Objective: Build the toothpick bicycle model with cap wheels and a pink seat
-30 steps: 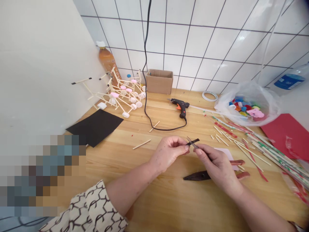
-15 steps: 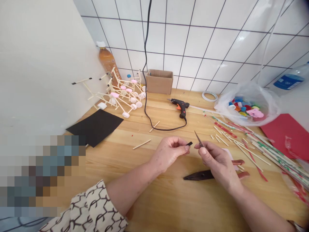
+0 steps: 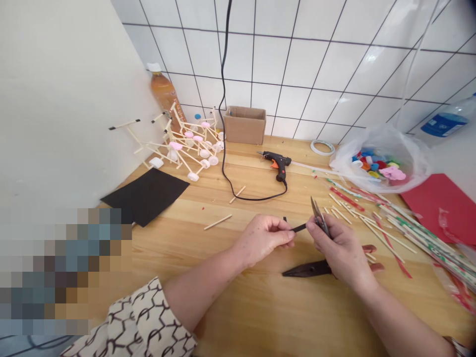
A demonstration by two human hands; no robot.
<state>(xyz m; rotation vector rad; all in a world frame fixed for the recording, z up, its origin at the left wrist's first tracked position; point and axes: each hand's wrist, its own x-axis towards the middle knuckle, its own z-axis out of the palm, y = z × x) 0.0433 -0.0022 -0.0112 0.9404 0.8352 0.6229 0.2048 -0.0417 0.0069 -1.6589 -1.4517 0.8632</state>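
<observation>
My left hand (image 3: 262, 241) pinches a narrow black strip (image 3: 299, 227) between thumb and fingers. My right hand (image 3: 344, 248) is shut on small metal scissors (image 3: 319, 217), whose blades point up and away and sit right by the strip's end. A tiny black scrap (image 3: 284, 218) shows just above my left fingers. Under my right hand, a dark metal tool with pointed jaws (image 3: 305, 269) lies on the wooden table (image 3: 253, 302). Its handle end is hidden by that hand.
Beyond my hands are a black sheet (image 3: 147, 194), a stick-and-bottle-cap structure (image 3: 182, 148), a glue gun (image 3: 277, 165) with its cable, and a cardboard box (image 3: 244, 125). To the right lie loose sticks (image 3: 375, 233), a bag of bottle caps (image 3: 379, 158) and a red sheet (image 3: 439, 203).
The scissors have swung from pointing up-left to lying closer against the strip's end, with the blades more upright. My left hand has shifted slightly left, and more of the strip shows.
</observation>
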